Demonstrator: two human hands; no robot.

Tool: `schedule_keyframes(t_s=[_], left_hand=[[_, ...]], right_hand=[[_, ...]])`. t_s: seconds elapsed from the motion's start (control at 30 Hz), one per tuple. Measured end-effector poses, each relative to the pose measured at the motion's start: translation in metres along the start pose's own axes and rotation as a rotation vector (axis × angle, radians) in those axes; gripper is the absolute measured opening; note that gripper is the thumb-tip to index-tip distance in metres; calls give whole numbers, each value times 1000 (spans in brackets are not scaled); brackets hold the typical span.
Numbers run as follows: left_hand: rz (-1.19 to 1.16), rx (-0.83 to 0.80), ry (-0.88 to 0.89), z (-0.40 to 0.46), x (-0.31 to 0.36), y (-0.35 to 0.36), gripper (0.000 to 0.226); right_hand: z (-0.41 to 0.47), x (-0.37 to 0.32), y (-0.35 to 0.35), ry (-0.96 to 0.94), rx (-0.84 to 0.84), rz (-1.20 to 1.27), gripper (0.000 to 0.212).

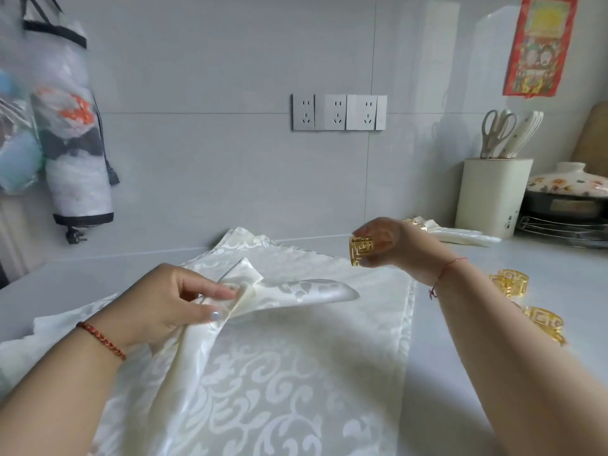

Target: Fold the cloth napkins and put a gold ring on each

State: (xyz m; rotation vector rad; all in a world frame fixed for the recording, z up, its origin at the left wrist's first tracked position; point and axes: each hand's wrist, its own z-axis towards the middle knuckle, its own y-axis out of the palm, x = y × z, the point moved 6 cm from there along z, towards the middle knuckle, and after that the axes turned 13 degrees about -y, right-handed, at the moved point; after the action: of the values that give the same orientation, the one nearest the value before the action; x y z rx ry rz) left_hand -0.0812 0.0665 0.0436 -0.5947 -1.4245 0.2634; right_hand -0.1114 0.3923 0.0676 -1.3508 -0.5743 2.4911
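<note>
Head view: left hand (pixel 171 301) fingers (pixel 217 292) pinch a folded napkin (pixel 296 292) at centre, above the stack (pixel 296 373) on the worktop (pixel 477 373). Its long axis runs 8 to 2 o'clock, tip toward 3. Right hand (pixel 391 245) grips a gold ring (pixel 361 251) at 1 o'clock. Best to keep the tip narrow and align the ring's opening.

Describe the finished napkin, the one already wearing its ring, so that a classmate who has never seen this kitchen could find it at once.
Start at the cream knife block by the back wall. Just to its left, lying on the counter, is the finished napkin, rolled narrow with a gold ring round it. The other napkins lie spread flat without rings.
</note>
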Motion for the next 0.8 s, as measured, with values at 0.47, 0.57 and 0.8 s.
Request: schedule_keyframes(t_s=[0.47, 0.57, 0.8], left_hand=[[-57, 64, 29, -1, -7, -10, 35], [-31, 64, 23, -2, -5, -7, 31], [39, 3, 17, -7, -2, 4, 37]], right_hand=[[-18, 16, 31, 21, -217, -196, 40], [-18, 16, 36, 23, -212, -145, 41], [-21, 7, 51, 0, -272, -162, 43]])
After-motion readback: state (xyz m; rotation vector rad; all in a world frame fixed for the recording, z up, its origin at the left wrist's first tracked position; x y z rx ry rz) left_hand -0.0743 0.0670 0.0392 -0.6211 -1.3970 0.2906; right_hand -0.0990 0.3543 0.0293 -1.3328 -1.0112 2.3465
